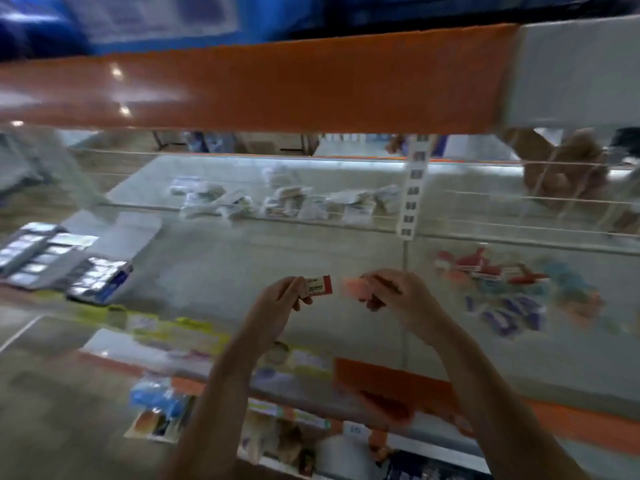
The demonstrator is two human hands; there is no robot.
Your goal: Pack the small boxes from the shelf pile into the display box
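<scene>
Forearms reach up from the bottom edge toward the middle of the shelf (242, 258), and both hands are raised above it, close together but apart. Left hand (277, 299) pinches a small red-and-white box (319, 285) between thumb and curled fingers, its printed face toward the camera. Right hand (398, 296) has its fingers curled round something pink or red (353, 289), but motion smear hides it, so I cannot tell whether it is a second box or how firmly it is held.

Loose red, teal and purple boxes lie in a pile (502, 289) on the shelf, to the right of the hands. An open display box (97, 278) with rows of silvery packs sits at the left front of the shelf, well apart from the pile. Whether that is the target box I cannot say for sure. More white packs (284, 199) lie scattered toward the back, behind a wire rail.

Judging from this, the step in hand is squaring up picked boxes before loading them. Doing it well likely means turning both the same way, faces matched, stacking them flush, then carrying them left in a firm edge pinch. A loose grip risks a drop onto the shelf.
</scene>
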